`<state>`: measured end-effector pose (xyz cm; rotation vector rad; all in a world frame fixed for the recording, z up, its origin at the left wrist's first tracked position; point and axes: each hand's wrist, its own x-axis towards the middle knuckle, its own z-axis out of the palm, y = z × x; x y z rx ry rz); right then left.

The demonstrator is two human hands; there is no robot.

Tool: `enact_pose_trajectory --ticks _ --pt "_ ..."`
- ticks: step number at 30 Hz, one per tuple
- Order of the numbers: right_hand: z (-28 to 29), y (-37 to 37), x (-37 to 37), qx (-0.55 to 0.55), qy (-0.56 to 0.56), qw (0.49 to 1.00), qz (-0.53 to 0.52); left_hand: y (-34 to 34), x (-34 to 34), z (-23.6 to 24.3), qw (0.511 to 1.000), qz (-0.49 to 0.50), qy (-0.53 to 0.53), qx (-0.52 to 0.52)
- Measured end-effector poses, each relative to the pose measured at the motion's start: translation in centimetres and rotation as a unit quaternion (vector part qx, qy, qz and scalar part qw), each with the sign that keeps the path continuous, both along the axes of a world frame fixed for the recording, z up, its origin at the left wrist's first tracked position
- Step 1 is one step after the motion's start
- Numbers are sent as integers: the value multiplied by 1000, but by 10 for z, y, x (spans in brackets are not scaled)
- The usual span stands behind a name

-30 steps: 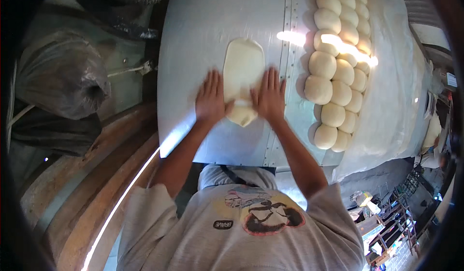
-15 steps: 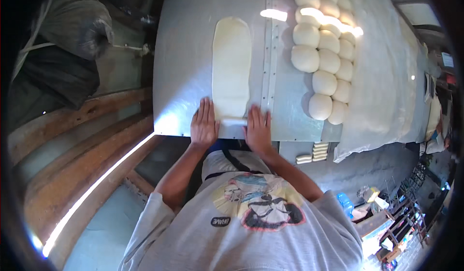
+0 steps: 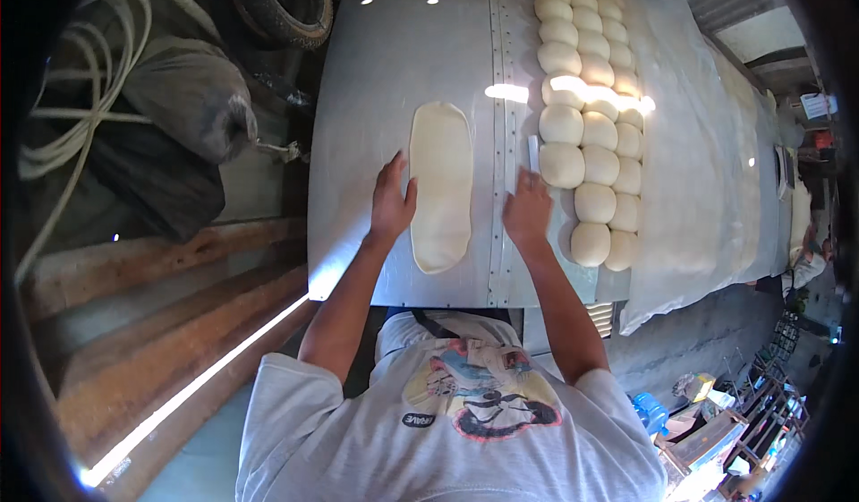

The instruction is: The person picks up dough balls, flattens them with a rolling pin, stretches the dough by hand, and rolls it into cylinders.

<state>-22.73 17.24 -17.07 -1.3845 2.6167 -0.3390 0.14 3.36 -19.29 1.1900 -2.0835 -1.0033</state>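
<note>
Flanking the dough [image 3: 440, 184] on the metal desk [image 3: 376, 99], the left hand [image 3: 392, 202] touches its left edge, fingers together and flat; the right hand [image 3: 528, 211] rests apart, fingers spread, near the dough balls [image 3: 586, 126]. Even, light pressure should keep the oval uniform.

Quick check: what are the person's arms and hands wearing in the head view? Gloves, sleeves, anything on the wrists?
Both hands, left hand and right hand, are bare: no gloves, and no rings or wristbands that I can make out. Forearms are uncovered. Short sleeves of a light grey T-shirt with a colourful chest print end above the elbows.
</note>
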Motion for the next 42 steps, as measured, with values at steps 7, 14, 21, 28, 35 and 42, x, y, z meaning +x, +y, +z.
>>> enact_pose_trajectory --ticks 7,14,21,28,35,42 --pt "-50 -182 7 -126 23 989 80 -124 -95 -19 992 -111 -24 -45" --pt "-3 -154 -12 -141 -154 970 127 -158 -84 -11 958 -260 -50 -114" --pt "146 -134 -78 0 -541 804 246 -142 -46 151 898 -336 24 284" --pt "273 -112 -59 -182 -354 846 354 -101 -30 311 968 -246 33 -22" --pt "122 -56 9 -164 -20 974 155 -37 -26 144 919 -54 -149 -360" --pt "-84 81 77 -47 71 979 184 105 14 -37 938 -39 -236 -250"
